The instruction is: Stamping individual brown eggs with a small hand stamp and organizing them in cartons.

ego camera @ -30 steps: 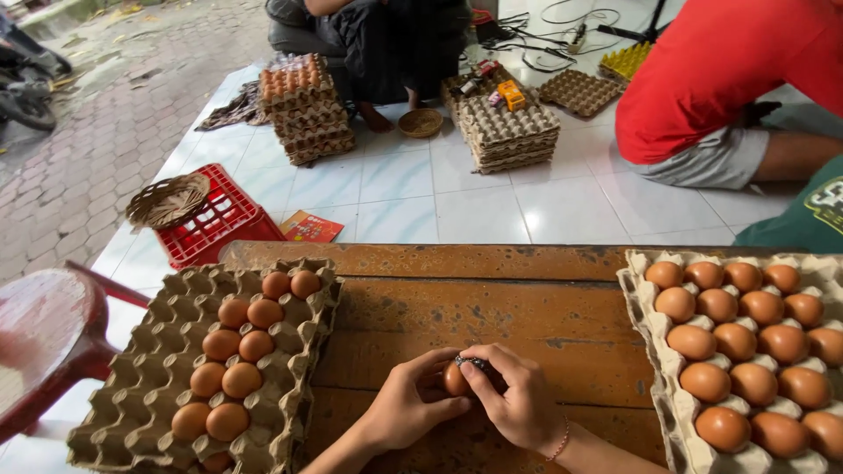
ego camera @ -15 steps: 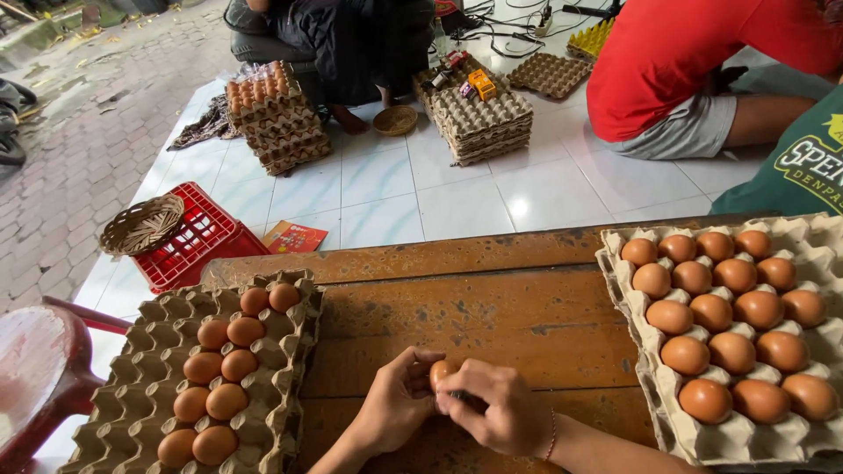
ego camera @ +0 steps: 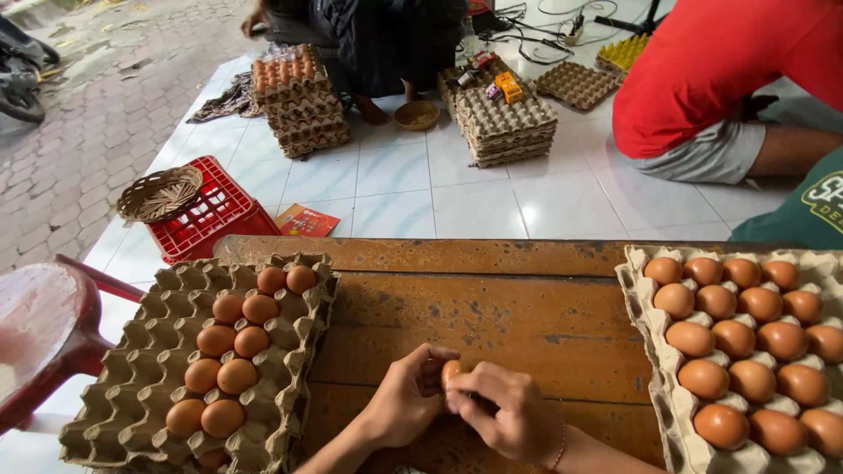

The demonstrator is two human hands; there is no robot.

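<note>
- We grip one egg [ego camera: 451, 371] between both hands, low centre of the frame, above the counter [ego camera: 492, 316].
- Left hand [ego camera: 406, 399] and right hand [ego camera: 500, 408] have their fingers closed on it, as before.
- Since the earlier frame, both trays sit slightly lower: left tray [ego camera: 132, 351], right tray [ego camera: 654, 351].

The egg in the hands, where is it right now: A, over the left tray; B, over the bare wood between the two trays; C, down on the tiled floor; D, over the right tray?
B: both hands, left hand and right hand, hold the egg over the table, between the left tray and the right tray.
</note>
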